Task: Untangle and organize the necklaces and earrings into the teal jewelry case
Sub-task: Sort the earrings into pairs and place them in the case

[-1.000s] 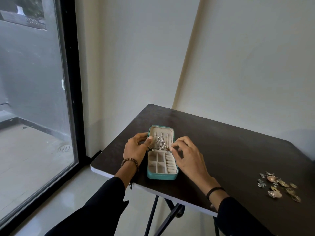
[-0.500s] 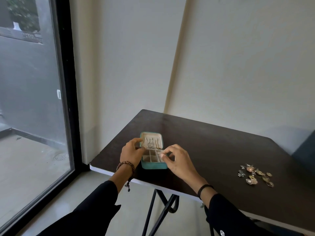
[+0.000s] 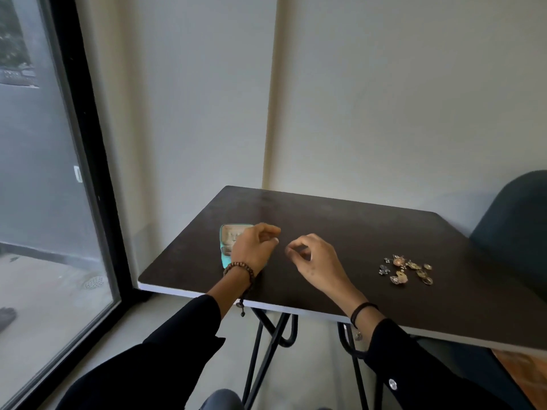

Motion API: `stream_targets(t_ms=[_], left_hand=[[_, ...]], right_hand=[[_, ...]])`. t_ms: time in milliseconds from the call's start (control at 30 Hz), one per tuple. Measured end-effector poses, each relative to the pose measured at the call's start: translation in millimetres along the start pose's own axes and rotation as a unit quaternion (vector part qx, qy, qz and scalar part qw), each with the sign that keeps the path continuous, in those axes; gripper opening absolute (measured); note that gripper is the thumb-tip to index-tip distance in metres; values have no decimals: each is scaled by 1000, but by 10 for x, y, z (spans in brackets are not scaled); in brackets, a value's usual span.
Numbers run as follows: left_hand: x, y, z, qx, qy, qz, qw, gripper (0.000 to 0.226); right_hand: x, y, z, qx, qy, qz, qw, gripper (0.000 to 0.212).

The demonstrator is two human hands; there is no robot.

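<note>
The teal jewelry case (image 3: 222, 257) lies open near the table's left front corner, mostly hidden by my left hand (image 3: 254, 247). Pale lining and some thin chains show in its lid. My left hand hovers over the case with fingers loosely curled and holds nothing I can see. My right hand (image 3: 314, 259) hangs above the bare tabletop just right of the case, with thumb and forefinger curled close together and nothing visible between them. A small heap of gold and silver earrings (image 3: 405, 269) lies on the table to the right of my right hand.
The dark table (image 3: 340, 223) stands in a corner against pale walls on black metal legs. A large window (image 3: 44, 187) with a black frame is on the left. A dark blue chair (image 3: 516, 220) is at the table's right end.
Both hands have come off the case. My right hand moved right, away from it, and my left hand shifted over it. The view has pulled back and turned right.
</note>
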State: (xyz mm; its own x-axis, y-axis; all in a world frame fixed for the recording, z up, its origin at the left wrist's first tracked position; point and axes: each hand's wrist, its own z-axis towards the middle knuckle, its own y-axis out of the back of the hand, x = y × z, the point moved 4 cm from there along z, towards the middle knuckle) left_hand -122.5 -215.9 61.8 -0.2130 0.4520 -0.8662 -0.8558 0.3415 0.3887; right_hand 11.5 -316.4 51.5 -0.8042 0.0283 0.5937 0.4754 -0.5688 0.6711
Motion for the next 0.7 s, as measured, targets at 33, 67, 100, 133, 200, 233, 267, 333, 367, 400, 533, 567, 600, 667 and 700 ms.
stream_targets(t_ms=[33,67,100,133,200,233,267,333,367,400,533,567,600,667,700], left_hand=[[-55,-99,-9,10,-6,-2,1000,20],[-101,-190,-18,19,-11,-3,1000,20],[-137,-286,-19,28,-13,-4,1000,20],[-180,-403,-23,38,-17,-4,999,20],[-246,-644,-33,56,-19,-5,998,19],[-272,-761,-45,67,-21,-5,998,19],[-302,-906,-61,80,-25,-4,996,18],[-365,-1184,-110,109,-36,2,993,16],[-398,-1325,-132,125,-39,5,991,15],[-425,-1442,-158,138,-43,8,989,14],[-549,-1951,-274,190,-93,52,976,17],[-573,-2054,-298,204,-111,75,970,20],[-596,-2166,-320,220,-127,100,962,24],[-623,-2353,-347,244,-156,144,946,31],[-623,-2436,-353,251,-167,158,940,34]], right_hand=[[-53,77,-34,-6,-4,1,1000,15],[-106,150,-68,-12,-8,0,1000,15],[-163,220,-105,-18,-13,-1,1000,14],[-243,303,-151,-26,-21,-5,999,14],[-400,468,-246,-38,-33,-14,999,13],[-478,545,-294,-45,-38,-18,998,13],[-575,634,-348,-54,-44,-21,997,13],[-771,793,-446,-69,-58,-34,995,11],[-880,871,-489,-77,-65,-42,994,9],[-986,928,-525,-83,-73,-49,993,8],[-1390,1198,-673,-115,-112,-78,984,9],[-1468,1250,-715,-122,-123,-83,981,10],[-1545,1305,-766,-128,-136,-86,979,11],[-1670,1415,-850,-141,-169,-85,972,15],[-1727,1472,-887,-152,-182,-83,968,17]])
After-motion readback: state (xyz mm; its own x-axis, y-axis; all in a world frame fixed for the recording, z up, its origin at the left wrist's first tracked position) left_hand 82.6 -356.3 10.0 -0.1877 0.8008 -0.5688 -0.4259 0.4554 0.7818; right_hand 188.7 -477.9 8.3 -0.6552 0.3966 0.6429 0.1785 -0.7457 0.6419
